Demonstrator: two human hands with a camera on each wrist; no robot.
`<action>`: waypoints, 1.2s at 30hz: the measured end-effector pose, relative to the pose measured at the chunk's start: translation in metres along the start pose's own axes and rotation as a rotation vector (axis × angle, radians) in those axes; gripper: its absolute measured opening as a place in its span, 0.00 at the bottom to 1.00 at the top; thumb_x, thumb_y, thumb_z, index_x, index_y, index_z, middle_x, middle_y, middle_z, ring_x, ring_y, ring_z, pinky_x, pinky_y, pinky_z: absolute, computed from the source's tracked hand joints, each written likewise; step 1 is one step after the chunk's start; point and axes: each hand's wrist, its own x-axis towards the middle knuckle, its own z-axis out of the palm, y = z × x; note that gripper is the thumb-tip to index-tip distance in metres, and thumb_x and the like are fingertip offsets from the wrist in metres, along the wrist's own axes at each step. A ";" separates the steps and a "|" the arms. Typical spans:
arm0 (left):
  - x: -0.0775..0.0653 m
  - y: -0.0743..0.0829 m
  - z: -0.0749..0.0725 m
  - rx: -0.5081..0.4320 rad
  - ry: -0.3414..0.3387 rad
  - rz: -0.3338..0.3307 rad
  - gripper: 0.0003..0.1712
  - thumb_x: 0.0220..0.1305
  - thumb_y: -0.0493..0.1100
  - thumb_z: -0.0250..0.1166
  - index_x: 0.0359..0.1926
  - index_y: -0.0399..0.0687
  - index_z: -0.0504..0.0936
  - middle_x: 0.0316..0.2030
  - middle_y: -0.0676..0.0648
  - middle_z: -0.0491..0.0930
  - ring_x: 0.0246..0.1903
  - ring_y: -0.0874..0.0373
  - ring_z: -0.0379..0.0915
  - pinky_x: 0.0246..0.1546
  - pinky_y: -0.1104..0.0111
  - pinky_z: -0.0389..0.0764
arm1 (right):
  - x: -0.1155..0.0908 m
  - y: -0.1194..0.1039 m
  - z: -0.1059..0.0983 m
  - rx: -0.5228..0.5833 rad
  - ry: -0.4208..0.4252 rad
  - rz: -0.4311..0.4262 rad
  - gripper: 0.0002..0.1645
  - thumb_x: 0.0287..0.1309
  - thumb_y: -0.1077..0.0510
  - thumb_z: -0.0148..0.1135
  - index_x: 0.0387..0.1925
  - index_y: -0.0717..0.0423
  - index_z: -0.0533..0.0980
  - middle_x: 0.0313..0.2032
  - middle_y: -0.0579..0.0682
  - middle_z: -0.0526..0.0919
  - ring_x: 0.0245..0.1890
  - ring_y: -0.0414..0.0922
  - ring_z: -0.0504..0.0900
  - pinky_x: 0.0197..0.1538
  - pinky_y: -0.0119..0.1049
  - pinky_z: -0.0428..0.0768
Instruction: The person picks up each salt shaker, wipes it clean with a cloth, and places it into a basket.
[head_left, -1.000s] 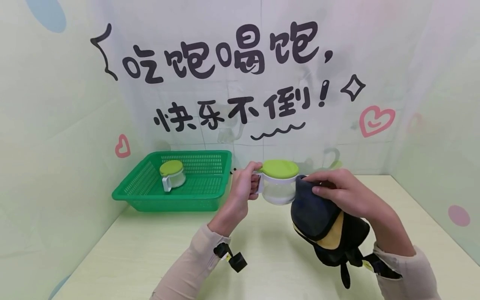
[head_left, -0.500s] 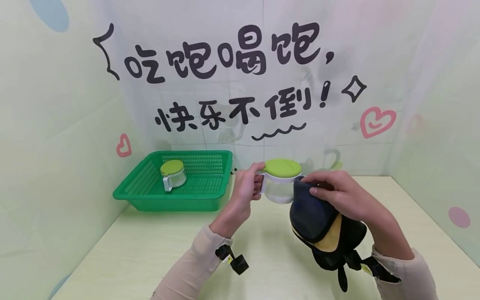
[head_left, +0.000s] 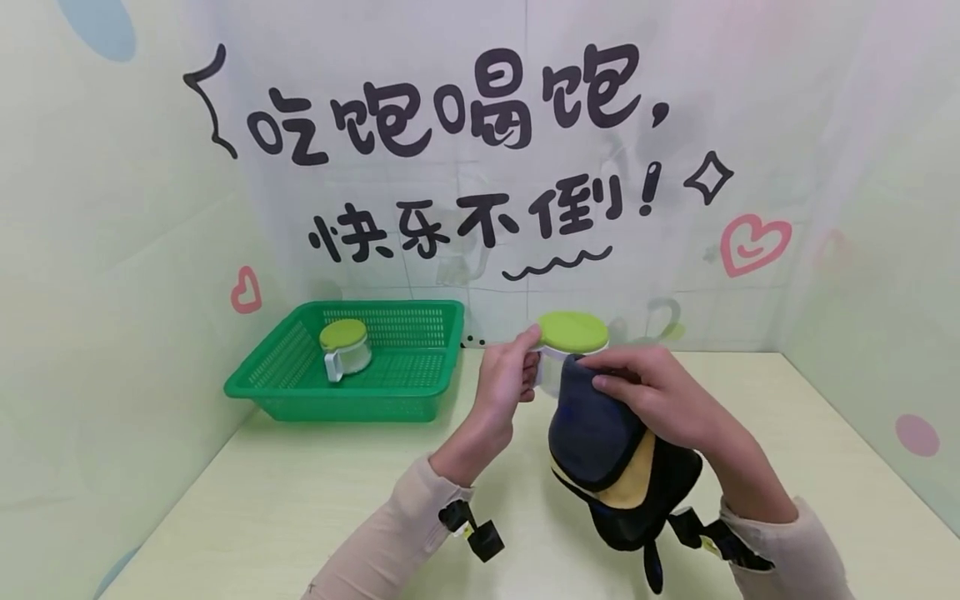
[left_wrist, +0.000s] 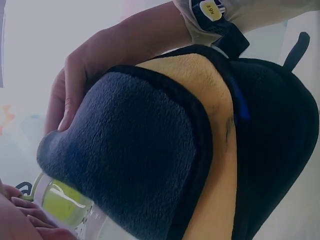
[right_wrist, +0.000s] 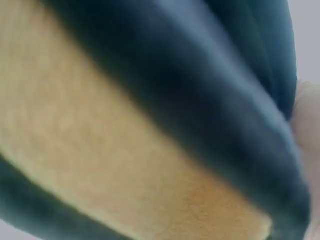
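Observation:
My left hand point(head_left: 504, 379) grips the handle of a clear seasoning jar with a green lid point(head_left: 574, 332), held up off the table. My right hand point(head_left: 660, 392) pinches the top of a navy and yellow cleaning cloth point(head_left: 596, 442) with black edging and a hanging loop. The cloth hangs in front of the jar and hides most of its body; whether they touch I cannot tell. In the left wrist view the cloth point(left_wrist: 135, 150) fills the middle, with part of the jar point(left_wrist: 65, 202) below it. Blurred folds of cloth point(right_wrist: 115, 135) cover most of the right wrist view.
A green plastic basket point(head_left: 337, 408) stands at the back left of the pale table point(head_left: 300, 508). Inside it sits a similar jar with a green lid point(head_left: 345, 348). Behind rises a printed curtain point(head_left: 480, 175), with side walls left and right.
The cloth and my right hand have moved left, covering more of the jar. My left hand has shifted slightly right and up with the jar. The basket stays put.

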 end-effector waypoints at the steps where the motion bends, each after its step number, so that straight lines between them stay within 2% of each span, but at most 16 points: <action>1: 0.000 0.000 0.001 0.005 -0.002 0.000 0.31 0.64 0.59 0.58 0.13 0.47 0.59 0.12 0.54 0.54 0.13 0.62 0.46 0.17 0.73 0.55 | 0.001 0.000 0.002 -0.007 0.003 0.005 0.15 0.62 0.64 0.59 0.49 0.54 0.81 0.46 0.50 0.85 0.46 0.39 0.82 0.49 0.28 0.79; 6: -0.001 -0.002 0.005 0.033 -0.005 0.003 0.30 0.65 0.59 0.57 0.14 0.47 0.60 0.12 0.54 0.54 0.14 0.60 0.49 0.18 0.72 0.59 | 0.005 -0.002 0.014 -0.057 0.008 0.032 0.16 0.61 0.64 0.60 0.50 0.51 0.81 0.46 0.48 0.85 0.46 0.41 0.82 0.50 0.38 0.80; 9: -0.002 -0.003 0.004 0.047 -0.007 0.000 0.30 0.65 0.59 0.56 0.14 0.47 0.61 0.12 0.55 0.54 0.14 0.60 0.51 0.19 0.72 0.61 | 0.007 -0.004 0.023 -0.094 0.016 0.017 0.17 0.60 0.64 0.61 0.50 0.51 0.82 0.47 0.48 0.85 0.49 0.43 0.82 0.51 0.42 0.80; 15: -0.001 -0.003 0.000 0.028 -0.011 -0.002 0.30 0.64 0.59 0.57 0.14 0.47 0.61 0.12 0.55 0.54 0.14 0.60 0.51 0.17 0.73 0.62 | 0.007 -0.006 0.025 -0.155 0.062 0.001 0.17 0.58 0.66 0.61 0.48 0.51 0.83 0.46 0.48 0.86 0.48 0.43 0.83 0.50 0.44 0.81; 22: 0.002 0.005 -0.010 0.005 -0.006 -0.025 0.28 0.65 0.57 0.55 0.15 0.48 0.59 0.13 0.54 0.53 0.14 0.61 0.49 0.18 0.73 0.61 | 0.004 0.004 0.009 -0.130 0.096 0.089 0.16 0.59 0.68 0.60 0.46 0.53 0.84 0.42 0.52 0.87 0.44 0.45 0.85 0.47 0.43 0.82; 26: 0.004 0.008 -0.014 -0.023 0.006 -0.037 0.29 0.64 0.56 0.56 0.13 0.49 0.57 0.12 0.55 0.52 0.14 0.62 0.47 0.18 0.73 0.59 | 0.001 0.016 -0.007 -0.176 0.118 0.176 0.15 0.61 0.66 0.58 0.47 0.55 0.83 0.44 0.55 0.86 0.46 0.51 0.85 0.50 0.49 0.81; 30: 0.005 0.010 -0.017 -0.066 -0.012 -0.053 0.29 0.63 0.57 0.56 0.14 0.49 0.56 0.12 0.55 0.51 0.15 0.62 0.47 0.17 0.74 0.57 | -0.003 0.029 -0.023 -0.224 0.132 0.258 0.15 0.63 0.64 0.55 0.50 0.59 0.80 0.46 0.60 0.85 0.46 0.55 0.83 0.50 0.53 0.79; 36: 0.003 0.016 -0.020 -0.088 -0.007 -0.040 0.31 0.62 0.59 0.59 0.14 0.49 0.56 0.12 0.55 0.52 0.15 0.61 0.47 0.17 0.73 0.56 | -0.010 0.040 -0.041 -0.262 0.168 0.314 0.17 0.62 0.60 0.55 0.50 0.59 0.79 0.45 0.62 0.84 0.42 0.55 0.82 0.47 0.53 0.79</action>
